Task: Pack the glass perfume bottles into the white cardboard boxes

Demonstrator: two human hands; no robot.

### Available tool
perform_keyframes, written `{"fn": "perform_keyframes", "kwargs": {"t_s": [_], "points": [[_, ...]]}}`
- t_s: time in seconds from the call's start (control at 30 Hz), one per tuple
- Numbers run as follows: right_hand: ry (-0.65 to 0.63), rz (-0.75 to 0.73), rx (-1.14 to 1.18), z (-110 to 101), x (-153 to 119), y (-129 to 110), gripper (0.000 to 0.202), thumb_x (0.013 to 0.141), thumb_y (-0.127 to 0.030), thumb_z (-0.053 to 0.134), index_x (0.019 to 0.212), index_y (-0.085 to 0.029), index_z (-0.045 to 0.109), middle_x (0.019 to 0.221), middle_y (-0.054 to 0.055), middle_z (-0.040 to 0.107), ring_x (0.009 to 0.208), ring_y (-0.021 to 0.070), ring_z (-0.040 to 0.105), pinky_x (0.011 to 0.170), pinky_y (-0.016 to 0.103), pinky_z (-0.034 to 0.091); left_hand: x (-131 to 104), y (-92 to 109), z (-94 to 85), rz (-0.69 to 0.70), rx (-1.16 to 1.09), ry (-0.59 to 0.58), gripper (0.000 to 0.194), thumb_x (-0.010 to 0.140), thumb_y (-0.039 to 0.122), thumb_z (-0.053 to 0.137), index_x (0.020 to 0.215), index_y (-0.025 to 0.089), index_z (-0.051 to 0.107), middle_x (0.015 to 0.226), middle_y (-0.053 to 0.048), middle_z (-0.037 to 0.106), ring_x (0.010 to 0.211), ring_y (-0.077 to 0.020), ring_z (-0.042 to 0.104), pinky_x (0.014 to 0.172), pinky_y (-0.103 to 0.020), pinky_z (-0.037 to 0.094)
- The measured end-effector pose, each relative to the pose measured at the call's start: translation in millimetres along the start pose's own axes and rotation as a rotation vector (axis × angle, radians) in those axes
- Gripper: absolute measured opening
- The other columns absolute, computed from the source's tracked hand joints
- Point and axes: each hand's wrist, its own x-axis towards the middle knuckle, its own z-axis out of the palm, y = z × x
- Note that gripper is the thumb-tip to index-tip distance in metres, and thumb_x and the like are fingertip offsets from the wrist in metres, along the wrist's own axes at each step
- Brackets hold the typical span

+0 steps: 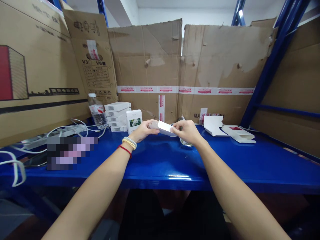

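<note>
A small white box (165, 128) is held above the blue table, tilted, between my two hands. My left hand (145, 130) has its fingers closed on the left end, where a flap stands out. The fingers of my right hand (184, 129) pinch the right end. Behind and below my right hand stands a clear glass bottle (185, 143), partly hidden by that hand. Just left of my left hand, a white box with a flower picture (134, 121) stands upright beside a stack of white boxes (117, 115).
A water bottle (97, 111), white cables (60, 130) and a blurred-out object (71, 153) lie left on the blue table (155, 166). Opened white packaging (213, 126) and a white carton (238, 133) sit right. Cardboard sheets (147, 66) stand behind.
</note>
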Motion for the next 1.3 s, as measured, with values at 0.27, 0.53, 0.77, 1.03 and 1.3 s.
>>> {"fn": "perform_keyframes", "kwargs": {"t_s": [0.27,0.53,0.77,1.03,1.3], "points": [[0.045,0.001,0.011,2,0,1,0.017,0.079,-0.035,0.061,0.079,-0.018,0.063,0.077,0.004,0.071,0.068,0.0156,0.063,0.066,0.027,0.045,2,-4,-2.6,-0.001,0.035,0.007,0.05,0.056,0.04,0.082,0.096,0.014,0.066,0.089,-0.006,0.067,0.083,-0.0192,0.062,0.072,-0.031,0.052],[-0.069,-0.113,-0.013,1,-1,3,0.027,0.08,-0.036,0.065,0.1,-0.018,0.068,0.09,0.005,0.073,0.076,0.0162,0.063,0.072,0.028,0.046,3,-7,-5.7,-0.001,0.073,0.004,0.052,0.06,0.043,0.08,0.1,0.014,0.065,0.093,-0.007,0.068,0.086,-0.0194,0.062,0.072,-0.03,0.051],[-0.102,-0.103,0.028,1,0,4,0.024,0.078,-0.036,0.068,0.093,-0.017,0.069,0.084,0.003,0.071,0.07,0.0137,0.06,0.067,0.026,0.045,3,-6,-5.5,0.0,0.041,0.004,0.048,0.058,0.042,0.082,0.094,0.014,0.067,0.084,-0.003,0.068,0.079,-0.0171,0.062,0.068,-0.028,0.05],[-0.178,-0.12,0.037,0,-2,0,0.043,0.072,-0.034,0.072,0.112,-0.019,0.067,0.088,0.003,0.072,0.072,0.0146,0.06,0.068,0.026,0.043,0,-1,-8.6,0.063,0.05,0.021,0.059,0.052,0.031,0.086,0.105,0.013,0.065,0.09,-0.005,0.068,0.084,-0.0183,0.062,0.079,-0.03,0.048],[0.02,-0.071,-0.115,10,-2,-5,0.025,0.079,-0.035,0.063,0.092,-0.016,0.073,0.067,0.001,0.065,0.056,0.0114,0.049,0.057,0.025,0.034,4,5,6.1,0.171,-0.066,0.344,0.106,0.061,0.038,0.081,0.145,0.027,0.016,0.133,-0.015,0.052,0.094,-0.0182,0.062,0.083,-0.035,0.05]]}}
